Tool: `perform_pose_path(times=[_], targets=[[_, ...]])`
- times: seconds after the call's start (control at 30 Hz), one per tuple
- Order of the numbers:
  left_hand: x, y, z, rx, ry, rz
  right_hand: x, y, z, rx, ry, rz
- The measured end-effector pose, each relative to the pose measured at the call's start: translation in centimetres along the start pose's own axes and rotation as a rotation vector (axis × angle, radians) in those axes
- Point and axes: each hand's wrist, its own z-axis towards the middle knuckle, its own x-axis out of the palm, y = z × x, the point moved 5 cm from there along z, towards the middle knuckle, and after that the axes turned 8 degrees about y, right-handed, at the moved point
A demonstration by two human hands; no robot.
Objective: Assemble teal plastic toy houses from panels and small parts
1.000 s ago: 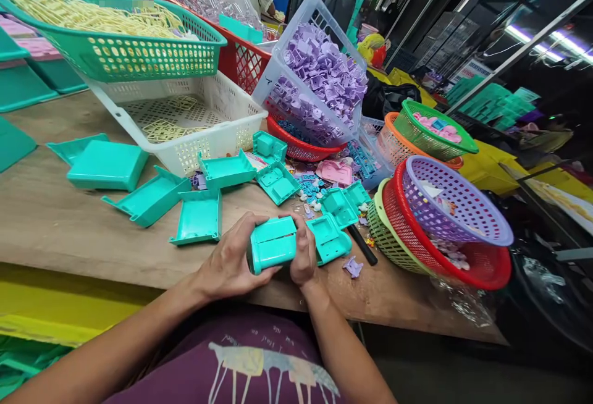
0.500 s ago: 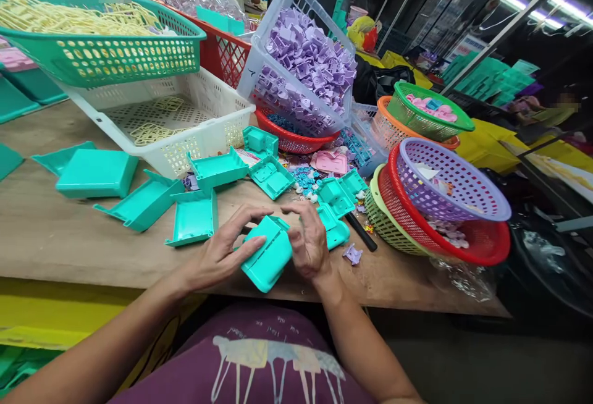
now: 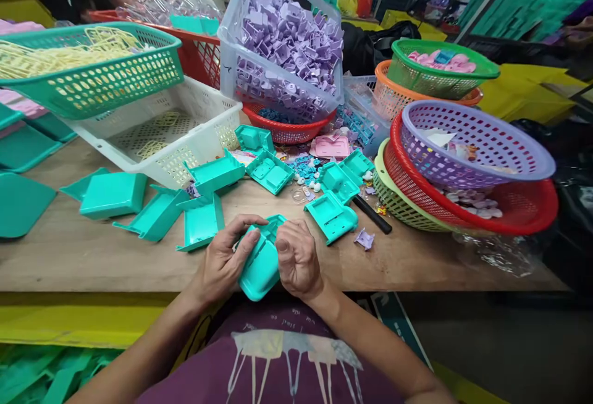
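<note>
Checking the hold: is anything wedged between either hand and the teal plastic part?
Nothing visible. The left hand and right hand both grip the teal plastic part directly at the wooden table's near edge.

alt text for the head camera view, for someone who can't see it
Two bare hands, left hand and right hand, grip a teal plastic case at the near edge of a wooden table. More teal shells lie beyond, with a white crate of purple parts and stacked round baskets.

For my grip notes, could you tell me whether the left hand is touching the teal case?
Touching: the head view shows the left hand with fingers wrapped over the teal case.
</note>
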Motion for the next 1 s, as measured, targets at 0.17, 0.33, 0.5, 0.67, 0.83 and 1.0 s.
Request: perform_pose_path(times=[0.17, 0.33, 0.5, 0.67, 0.83, 1.0], targets=[[0.2, -0.2, 0.3, 0.017, 0.002, -0.053, -0.1, -0.3, 0.0, 0.0, 0.031, 0.061], [0.3, 0.0, 0.5, 0.038, 0.069, -0.079, -0.1, 0.3, 0.2, -0.069, 0.066, 0.064], [0.1, 0.8, 0.6, 0.044, 0.075, -0.144, 0.1, 0.5, 0.4, -0.061, 0.066, 0.036], [-1.0, 2.0, 0.3, -0.024, -0.167, -0.208, 0.7, 1.0, 0.0, -0.036, 0.069, -0.028], [-0.8, 1.9, 0.0, -0.007, -0.15, -0.233, 1.3, 1.4, 0.0, -0.085, 0.097, -0.006], [-1.4, 2.9, -0.6, -0.029, -0.302, -0.23, -0.4, 0.2, 0.4, -0.073, 0.036, 0.058]])
